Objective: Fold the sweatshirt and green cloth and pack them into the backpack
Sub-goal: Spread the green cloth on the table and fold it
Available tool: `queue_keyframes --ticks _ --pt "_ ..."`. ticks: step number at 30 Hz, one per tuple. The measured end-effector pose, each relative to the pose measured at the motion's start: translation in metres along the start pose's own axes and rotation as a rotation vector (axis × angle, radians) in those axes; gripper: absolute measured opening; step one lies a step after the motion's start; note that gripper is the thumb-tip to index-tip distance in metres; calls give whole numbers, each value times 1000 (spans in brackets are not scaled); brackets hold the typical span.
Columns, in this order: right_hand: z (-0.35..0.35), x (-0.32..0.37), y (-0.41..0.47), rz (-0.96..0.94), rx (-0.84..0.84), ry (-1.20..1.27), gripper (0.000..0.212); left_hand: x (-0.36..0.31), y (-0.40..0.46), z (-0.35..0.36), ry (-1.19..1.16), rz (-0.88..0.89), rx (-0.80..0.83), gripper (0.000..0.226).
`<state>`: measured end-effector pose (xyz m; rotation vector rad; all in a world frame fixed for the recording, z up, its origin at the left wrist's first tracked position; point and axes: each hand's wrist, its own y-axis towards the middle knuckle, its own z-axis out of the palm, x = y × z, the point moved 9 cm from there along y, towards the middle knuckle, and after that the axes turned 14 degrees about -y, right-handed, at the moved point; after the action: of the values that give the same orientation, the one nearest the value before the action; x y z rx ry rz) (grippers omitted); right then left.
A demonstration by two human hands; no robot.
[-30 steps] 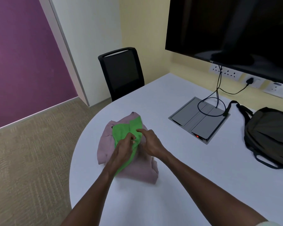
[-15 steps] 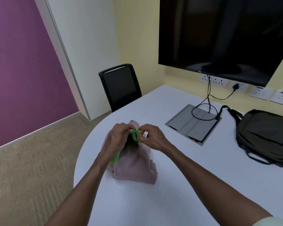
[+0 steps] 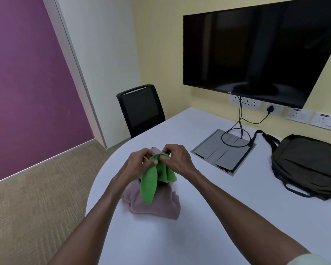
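Both hands are now lifting the green cloth [image 3: 151,180] clear of the sweatshirt [image 3: 157,203], where half a second ago it was bunched low between them and a second ago it was lying flat on top. The left hand [image 3: 139,161] and the right hand [image 3: 177,159] are pinching the cloth's top edge close together, fingers curled round it, and the cloth is hanging down in loose folds, its lower end dangling just above or brushing the pink sweatshirt. The sweatshirt is lying crumpled on the white bench [image 3: 208,217], near its rounded left edge.

The step in hand appears to be opening out the green cloth so that it can be folded; nothing is folded or packed yet. The next move probably calls for the hands to draw apart along the top edge until the cloth is hanging flat, then to lay it down on bare bench.

Open room is lying to the right and toward the person, between the sweatshirt and the backpack [image 3: 310,165], which is sitting well apart at the far right with its opening not visibly unzipped. The bench edge is curving close on the left, so spreading that way risks cloth slipping off. A grey cable panel [image 3: 224,150] with looped cables [image 3: 235,134] is lying between the clothes and the backpack.
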<state>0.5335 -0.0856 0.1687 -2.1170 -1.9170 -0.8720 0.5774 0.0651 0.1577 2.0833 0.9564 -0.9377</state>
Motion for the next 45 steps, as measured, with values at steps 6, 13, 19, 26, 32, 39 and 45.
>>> queue_keyframes --ticks 6,13,19,26,32,39,45 --pt "-13 -1 -1 -30 -96 -129 11 54 -30 -7 146 -194 1 10" --pt "7 -10 -8 -235 56 -632 14 -1 -27 -76 142 81 -369 20" --pt "-11 -62 -12 46 69 -404 18 -42 -22 -96 -13 233 -540 17" --pt "-71 -120 -16 260 -26 49 10 -38 -13 -122 -243 104 -535 16" --pt "-124 -140 -29 284 -163 226 17 -38 -7 -133 -489 -9 -458 20" --pt "-168 -163 -35 365 -208 735 15 -50 7 -84 -1023 -220 -62 32" --pt "-192 -212 -30 425 -195 661 9 -40 28 -43 -995 -396 -68 24"
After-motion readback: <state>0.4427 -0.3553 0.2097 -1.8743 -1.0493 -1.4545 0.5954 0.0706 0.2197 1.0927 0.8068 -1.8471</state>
